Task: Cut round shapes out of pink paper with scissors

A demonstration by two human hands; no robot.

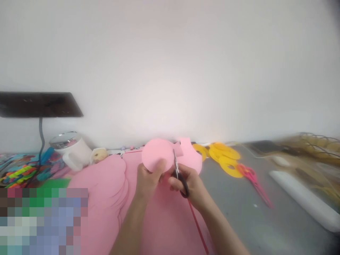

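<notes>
One round pink paper disc (156,153) pinched in my left hand (151,175); one pair of black-handled metal scissors (176,170) gripped in my right hand (191,182), blades beside disc. One pink pair of scissors (256,185) on grey tabletop (239,219).

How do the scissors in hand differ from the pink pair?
The held scissors have dark handles; the pink scissors have pink ones. The held scissors are in the right hand; the pink scissors lie mostly on the grey surface. The held scissors point toward the wall; the pink scissors point away from it. Both have looped handles.
</notes>
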